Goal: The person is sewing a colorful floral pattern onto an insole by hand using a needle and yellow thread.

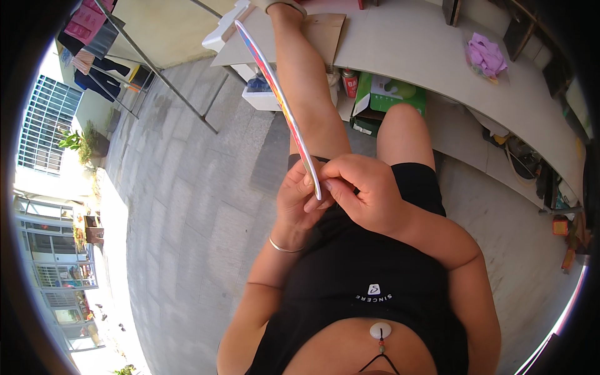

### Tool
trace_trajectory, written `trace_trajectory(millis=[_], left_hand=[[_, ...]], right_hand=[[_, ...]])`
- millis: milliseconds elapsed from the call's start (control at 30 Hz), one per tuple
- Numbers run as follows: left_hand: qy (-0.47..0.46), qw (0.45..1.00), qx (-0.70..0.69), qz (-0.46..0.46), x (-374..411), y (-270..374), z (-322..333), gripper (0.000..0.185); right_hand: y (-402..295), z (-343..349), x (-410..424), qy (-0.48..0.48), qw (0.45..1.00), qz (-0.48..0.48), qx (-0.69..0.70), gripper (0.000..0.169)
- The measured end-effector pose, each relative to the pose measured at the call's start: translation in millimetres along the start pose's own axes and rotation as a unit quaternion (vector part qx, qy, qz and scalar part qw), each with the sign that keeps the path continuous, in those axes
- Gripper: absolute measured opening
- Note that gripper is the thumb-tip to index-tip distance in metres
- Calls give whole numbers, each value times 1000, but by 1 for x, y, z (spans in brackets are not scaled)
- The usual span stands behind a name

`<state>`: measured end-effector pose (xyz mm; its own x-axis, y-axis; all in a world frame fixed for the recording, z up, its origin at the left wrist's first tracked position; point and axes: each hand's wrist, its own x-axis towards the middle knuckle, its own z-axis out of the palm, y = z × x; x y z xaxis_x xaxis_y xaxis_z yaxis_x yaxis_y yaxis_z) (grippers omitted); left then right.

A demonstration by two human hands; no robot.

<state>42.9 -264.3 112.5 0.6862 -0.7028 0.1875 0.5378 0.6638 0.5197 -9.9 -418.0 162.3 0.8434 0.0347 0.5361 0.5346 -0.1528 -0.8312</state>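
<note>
A thin, flat printed panel (281, 96), with a white rim and red, yellow and blue print, is seen nearly edge-on, slanting up and away from my lap. Its near end lies in my left hand (297, 199), with the thumb and fingers around it. My right hand (368, 192) is at the same end, thumb and index finger bent together against the panel's right side. Whether anything small is pinched between them is hidden. Both hands are above the black shorts (417, 187).
A long grey tabletop (398, 47) curves ahead, bearing a cardboard piece (326, 35) and a purple cloth bundle (486, 55). Beneath are a red spray can (349, 83), a green box (391, 96) and a white bin (261, 99). A metal drying rack (161, 75) stands left on grey paving.
</note>
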Motion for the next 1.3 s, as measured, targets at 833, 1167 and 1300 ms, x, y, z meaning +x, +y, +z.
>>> trace_trajectory(millis=[833,1167,1300], left_hand=[[344,727,518,289,-19,61,-25,9],[300,819,428,237,-14,42,-20,12],[230,896,341,168,-1,12,11,14]], right_hand=[[-4,-225,-57,328,846,-27,419,12],[14,-218,-50,386,914,-28,126,14],[10,-75,-13,215,970,47,-105,8]])
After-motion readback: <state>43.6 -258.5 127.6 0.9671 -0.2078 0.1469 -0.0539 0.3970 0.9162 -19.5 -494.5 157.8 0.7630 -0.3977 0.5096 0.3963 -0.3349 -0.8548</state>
